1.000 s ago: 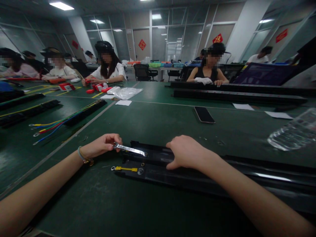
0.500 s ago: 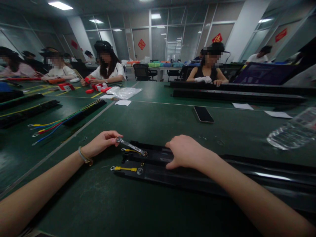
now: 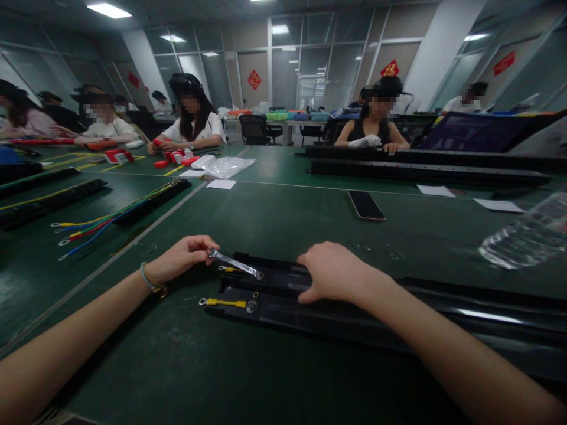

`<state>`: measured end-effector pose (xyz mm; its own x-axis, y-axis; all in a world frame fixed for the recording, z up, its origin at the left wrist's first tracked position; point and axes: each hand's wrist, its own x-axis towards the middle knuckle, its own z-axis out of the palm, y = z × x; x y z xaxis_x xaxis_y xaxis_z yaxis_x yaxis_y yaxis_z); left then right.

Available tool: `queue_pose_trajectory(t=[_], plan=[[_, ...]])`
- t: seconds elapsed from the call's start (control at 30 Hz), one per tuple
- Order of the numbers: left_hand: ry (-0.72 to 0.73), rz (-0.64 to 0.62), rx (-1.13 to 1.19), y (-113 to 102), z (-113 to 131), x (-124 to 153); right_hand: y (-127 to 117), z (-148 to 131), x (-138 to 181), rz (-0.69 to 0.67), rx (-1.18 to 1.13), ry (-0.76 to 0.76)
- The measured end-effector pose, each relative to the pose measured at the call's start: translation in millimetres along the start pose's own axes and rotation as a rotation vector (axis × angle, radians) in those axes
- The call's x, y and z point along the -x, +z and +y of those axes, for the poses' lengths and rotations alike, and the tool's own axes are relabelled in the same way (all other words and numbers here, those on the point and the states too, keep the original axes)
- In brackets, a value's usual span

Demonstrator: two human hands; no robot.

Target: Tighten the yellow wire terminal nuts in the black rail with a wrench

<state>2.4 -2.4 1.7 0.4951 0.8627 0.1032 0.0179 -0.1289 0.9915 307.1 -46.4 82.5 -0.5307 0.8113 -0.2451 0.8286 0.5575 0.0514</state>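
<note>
Holding wrench aslant in L hand, pinching outer end betw thumb & fingers, w/ other end down at fastener in far black channel. Can't tell if fully seated. Vs a sec ago: now w/ outer end swung slightly away & a bit steeper, hardly shifted over last half-sec; also uncovering rear yellow lead at channel's end. Prob a short turn or re-fit on fastener, so judged mid-turn; can't say which direction.

With R hand, spanning far channel just R of wrench, thumb to near side, fingers to far side; can't tell if clamped or only pressing, w/ fingertips partly hidden. Same spot as before, so prob steadying channel.

Just this side, see near black channel w/ front yellow lead, washer-like part & small brass-coloured piece. Can't tell if joined to far one.

Farther out on green table: phone beyond R hand, clear bottle far R, wire bundle off L. Across: co-worker w/ red parts, another co-worker at more black channels.
</note>
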Motion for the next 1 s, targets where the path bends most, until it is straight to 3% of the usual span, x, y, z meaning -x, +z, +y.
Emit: queue_pose_trajectory(t=[0.1,0.27,0.43,0.67,0.87,1.0], plan=[[-0.058,0.128,-0.137,-3,-2,-2,0,0,0,0.0,0.002,-0.004],[-0.074,0.168,-0.238,-5,-2,-3,-2,0,0,-0.01,-0.008,-0.002],[-0.014,0.109,-0.121,-2,1,-1,-1,0,0,-0.007,0.017,-0.001],[-0.022,-0.144,0.051,9,9,1,0,0,0,0.005,-0.011,0.0],[-0.039,-0.146,0.027,8,8,1,-2,0,1,-0.004,-0.012,0.003],[-0.066,-0.036,-0.024,4,5,0,-1,0,1,-0.005,-0.01,0.0]])
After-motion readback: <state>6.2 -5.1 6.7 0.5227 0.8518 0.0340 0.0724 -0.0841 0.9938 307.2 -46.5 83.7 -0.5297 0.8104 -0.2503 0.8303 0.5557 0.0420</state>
